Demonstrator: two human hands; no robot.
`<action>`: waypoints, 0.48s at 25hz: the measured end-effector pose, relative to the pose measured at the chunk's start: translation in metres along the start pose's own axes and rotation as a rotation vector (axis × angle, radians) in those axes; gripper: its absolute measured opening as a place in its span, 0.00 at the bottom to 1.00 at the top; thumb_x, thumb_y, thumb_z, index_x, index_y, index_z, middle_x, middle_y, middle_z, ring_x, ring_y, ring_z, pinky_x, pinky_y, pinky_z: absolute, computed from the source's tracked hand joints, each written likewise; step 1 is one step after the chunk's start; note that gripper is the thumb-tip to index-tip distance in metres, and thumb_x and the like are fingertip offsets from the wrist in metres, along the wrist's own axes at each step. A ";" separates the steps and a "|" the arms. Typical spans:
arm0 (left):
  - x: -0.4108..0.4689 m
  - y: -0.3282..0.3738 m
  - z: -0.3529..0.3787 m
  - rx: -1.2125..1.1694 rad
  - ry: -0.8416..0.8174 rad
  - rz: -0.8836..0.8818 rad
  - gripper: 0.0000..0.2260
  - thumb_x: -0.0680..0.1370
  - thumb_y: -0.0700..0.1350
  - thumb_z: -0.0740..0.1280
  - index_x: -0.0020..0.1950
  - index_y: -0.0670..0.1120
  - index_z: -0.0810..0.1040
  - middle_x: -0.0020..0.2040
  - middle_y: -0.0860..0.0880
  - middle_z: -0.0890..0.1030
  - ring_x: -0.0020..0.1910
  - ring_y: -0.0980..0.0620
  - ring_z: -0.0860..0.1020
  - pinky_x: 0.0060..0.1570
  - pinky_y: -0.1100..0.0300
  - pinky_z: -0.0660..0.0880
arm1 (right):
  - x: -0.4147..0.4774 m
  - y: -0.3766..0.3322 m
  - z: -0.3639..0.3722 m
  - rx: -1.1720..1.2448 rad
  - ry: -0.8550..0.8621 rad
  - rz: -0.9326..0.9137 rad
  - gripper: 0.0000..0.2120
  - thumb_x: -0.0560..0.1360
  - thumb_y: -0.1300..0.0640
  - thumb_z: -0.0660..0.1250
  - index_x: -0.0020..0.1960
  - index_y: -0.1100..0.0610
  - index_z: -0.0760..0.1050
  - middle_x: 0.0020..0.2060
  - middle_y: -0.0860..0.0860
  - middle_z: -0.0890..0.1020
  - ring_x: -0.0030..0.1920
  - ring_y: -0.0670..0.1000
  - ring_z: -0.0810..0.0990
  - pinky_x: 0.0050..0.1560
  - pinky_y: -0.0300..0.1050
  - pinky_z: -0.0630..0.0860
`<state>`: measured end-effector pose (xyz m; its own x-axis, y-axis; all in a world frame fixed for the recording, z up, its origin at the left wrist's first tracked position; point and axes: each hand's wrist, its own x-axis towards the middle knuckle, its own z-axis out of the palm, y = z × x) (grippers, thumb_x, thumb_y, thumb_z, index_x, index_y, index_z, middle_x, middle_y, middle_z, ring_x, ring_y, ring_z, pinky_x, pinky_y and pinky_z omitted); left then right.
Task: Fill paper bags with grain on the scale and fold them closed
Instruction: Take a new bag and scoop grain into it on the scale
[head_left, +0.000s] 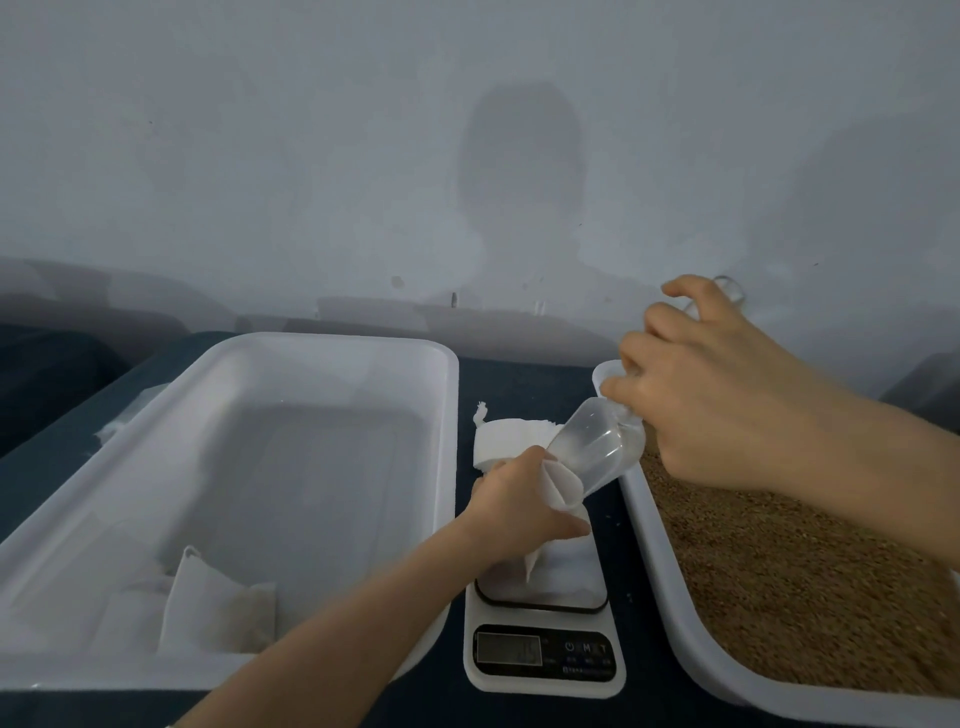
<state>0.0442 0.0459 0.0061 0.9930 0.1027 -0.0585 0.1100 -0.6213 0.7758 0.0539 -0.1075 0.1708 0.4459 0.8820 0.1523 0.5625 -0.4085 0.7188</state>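
A white paper bag (563, 491) stands on the platform of the white kitchen scale (543, 657). My left hand (519, 506) grips the bag just under its open mouth. My right hand (722, 395) holds a clear plastic cup (597, 449) tipped on its side, its rim at the bag's mouth. The cup looks see-through with no grain visible inside. Brown grain (789, 582) fills the white tray (657, 551) on the right, under my right forearm.
A big white tray (447, 395) on the left holds folded paper bags (218, 608) in its near corner. A stack of flat white bags (506, 434) lies behind the scale on the dark blue table. A grey wall stands close behind.
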 end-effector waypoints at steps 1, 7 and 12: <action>-0.001 0.000 -0.001 0.000 -0.018 -0.016 0.28 0.66 0.55 0.76 0.62 0.55 0.67 0.56 0.51 0.74 0.55 0.50 0.74 0.58 0.52 0.74 | -0.002 -0.001 0.000 -0.017 0.028 0.004 0.15 0.66 0.58 0.60 0.47 0.50 0.81 0.39 0.51 0.79 0.46 0.56 0.75 0.65 0.57 0.51; -0.003 0.000 -0.005 -0.014 -0.020 -0.023 0.20 0.68 0.51 0.73 0.57 0.52 0.72 0.51 0.51 0.78 0.52 0.49 0.78 0.57 0.48 0.76 | -0.029 0.016 0.024 0.130 0.263 0.153 0.20 0.57 0.66 0.72 0.48 0.56 0.84 0.38 0.55 0.82 0.42 0.59 0.79 0.61 0.60 0.57; -0.001 -0.001 -0.005 -0.018 -0.025 -0.004 0.19 0.68 0.51 0.72 0.57 0.52 0.73 0.49 0.52 0.78 0.49 0.51 0.78 0.55 0.49 0.77 | -0.067 0.054 0.083 0.131 0.122 0.507 0.24 0.57 0.63 0.79 0.52 0.53 0.83 0.41 0.55 0.83 0.44 0.58 0.79 0.59 0.56 0.60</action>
<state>0.0425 0.0498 0.0088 0.9934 0.0852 -0.0773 0.1133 -0.6069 0.7866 0.1124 -0.2079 0.1438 0.6044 0.5839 0.5420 0.3829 -0.8095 0.4451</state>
